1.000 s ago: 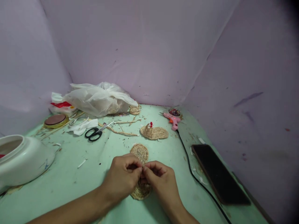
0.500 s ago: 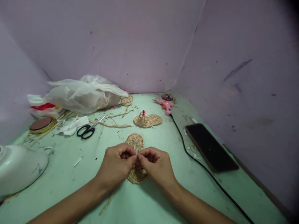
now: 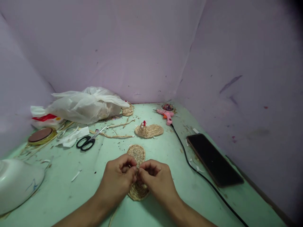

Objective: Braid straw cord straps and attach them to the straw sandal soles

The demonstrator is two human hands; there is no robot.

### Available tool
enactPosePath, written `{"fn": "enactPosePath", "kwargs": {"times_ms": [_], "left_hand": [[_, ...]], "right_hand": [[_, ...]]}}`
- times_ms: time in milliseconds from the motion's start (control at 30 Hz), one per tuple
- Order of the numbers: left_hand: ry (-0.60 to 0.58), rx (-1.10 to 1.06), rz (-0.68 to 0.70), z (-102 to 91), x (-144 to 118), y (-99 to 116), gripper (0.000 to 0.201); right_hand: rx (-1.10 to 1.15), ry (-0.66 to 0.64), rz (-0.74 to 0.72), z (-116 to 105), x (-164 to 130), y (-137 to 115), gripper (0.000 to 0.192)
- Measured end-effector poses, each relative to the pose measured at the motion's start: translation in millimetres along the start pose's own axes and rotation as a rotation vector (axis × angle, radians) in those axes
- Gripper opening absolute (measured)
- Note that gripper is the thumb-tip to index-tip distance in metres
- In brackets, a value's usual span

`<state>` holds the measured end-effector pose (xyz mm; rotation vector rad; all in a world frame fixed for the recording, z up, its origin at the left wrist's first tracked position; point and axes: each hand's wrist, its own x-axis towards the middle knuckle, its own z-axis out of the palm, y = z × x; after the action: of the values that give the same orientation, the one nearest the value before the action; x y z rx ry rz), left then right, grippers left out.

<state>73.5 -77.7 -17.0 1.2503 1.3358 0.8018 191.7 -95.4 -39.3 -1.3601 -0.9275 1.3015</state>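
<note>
Near the worktop's front edge, the left hand [image 3: 117, 180] and right hand [image 3: 157, 179] meet fingertip to fingertip, both curled shut and pinching a strand of twine [image 3: 136, 172] over a coiled mat [image 3: 138, 171] lying flat beneath them. Behind it sits a second mat [image 3: 149, 130] with scissors [image 3: 88, 141] and a plastic bag [image 3: 87, 104] toward the left edge, a glue gun [image 3: 165, 115] at the back right corner, and a phone [image 3: 214, 159] along the right edge.

Green table [image 3: 59, 192]: scissors [image 3: 88, 141], phone [image 3: 214, 160], glue gun [image 3: 166, 115], plastic bag [image 3: 87, 105].
</note>
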Motion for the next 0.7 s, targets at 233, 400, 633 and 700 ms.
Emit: {"fn": "enactPosePath", "kwargs": {"times_ms": [233,400,633,700], "left_hand": [[0.041,0.012,0.001,2.4,-1.0,-8.1,0.003],[0.024,0.112,0.198,-0.2,-1.6,-7.9,0.01],[0.02,0.1,0.118,-3.9,-2.1,-5.5,0.009],[0.005,0.07,0.062,-4.7,-2.4,-4.2,0.008]], "right_hand": [[0.032,-0.002,0.044,-0.1,1.5,1.8,0.007],[0.05,0.014,0.038,-1.1,4.3,2.2,0.006],[-0.007,0.001,0.009,-1.4,1.0,1.7,0.005],[-0.016,-0.016,-0.028,-1.5,-0.9,0.4,0.006]]}}
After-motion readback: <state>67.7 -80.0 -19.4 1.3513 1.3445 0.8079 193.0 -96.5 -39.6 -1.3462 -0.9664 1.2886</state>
